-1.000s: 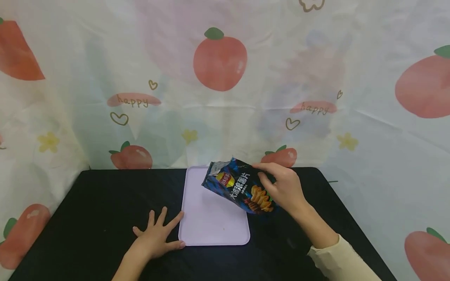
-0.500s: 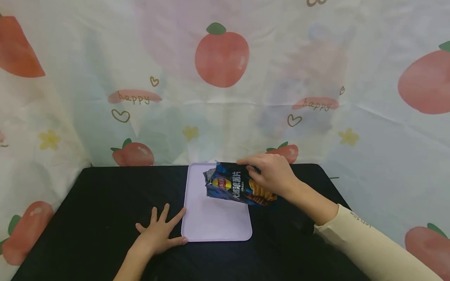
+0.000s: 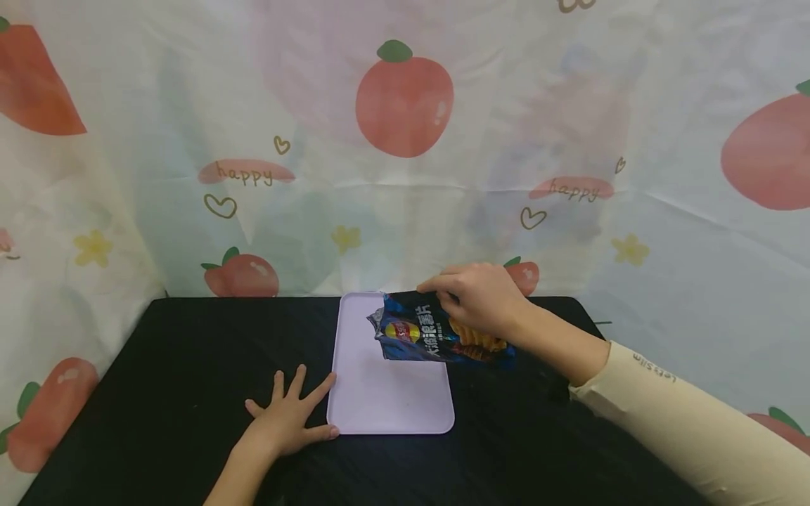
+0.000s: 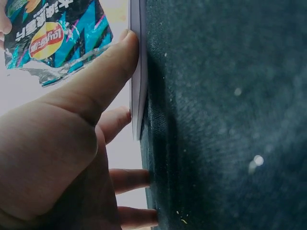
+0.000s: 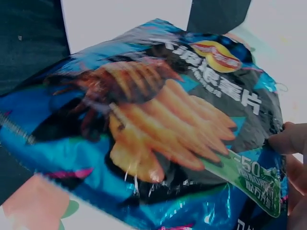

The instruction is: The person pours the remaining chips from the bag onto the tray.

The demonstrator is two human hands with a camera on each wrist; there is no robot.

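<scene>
A blue and black potato chip bag (image 3: pixel 418 330) hangs sideways over the pale lilac tray (image 3: pixel 392 404), its torn end pointing left. My right hand (image 3: pixel 484 299) pinches the bag along its upper edge; in the right wrist view the thumb and fingers grip the side of the chip bag (image 5: pixel 163 124). My left hand (image 3: pixel 285 418) lies with fingers spread at the tray's left edge. In the left wrist view the thumb (image 4: pixel 110 67) touches the tray rim (image 4: pixel 138 72), and the bag's ragged silver opening shows beyond it. What is inside the bag is hidden.
The tray lies on a black-covered table (image 3: pixel 190 393). Behind the table hangs a pale cloth (image 3: pixel 316 105) printed with red fruit, hearts and flowers. A few tiny crumbs dot the dark cover near the left hand.
The right hand has shifted left and up, turning the bag from a slant to nearly level, its torn end lower than before. The left hand stays at the tray's edge.
</scene>
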